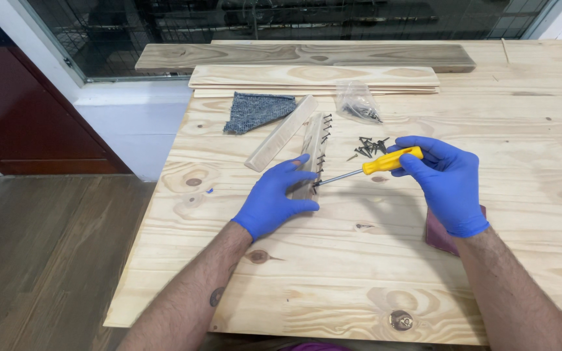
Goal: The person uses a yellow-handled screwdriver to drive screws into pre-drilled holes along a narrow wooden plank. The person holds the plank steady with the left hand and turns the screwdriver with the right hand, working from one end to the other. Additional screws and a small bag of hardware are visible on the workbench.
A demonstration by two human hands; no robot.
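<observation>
My left hand (274,198), in a blue glove, grips the near end of a narrow wooden strip (311,140) that lies on the pine tabletop (359,273). Several dark screws stick out of the strip's right edge. My right hand (447,182), also in a blue glove, holds a yellow-handled screwdriver (388,162) nearly level. Its metal tip touches a screw at the strip's near end, right beside my left thumb. A loose pile of dark screws (369,147) lies just beyond the screwdriver handle.
A second wooden strip (280,133) lies left of the first. A blue-grey cloth (255,110), a clear plastic bag of screws (357,103) and stacked boards (313,77) sit further back. A dark red pad (438,235) lies under my right wrist. The table's left edge drops to a wood floor.
</observation>
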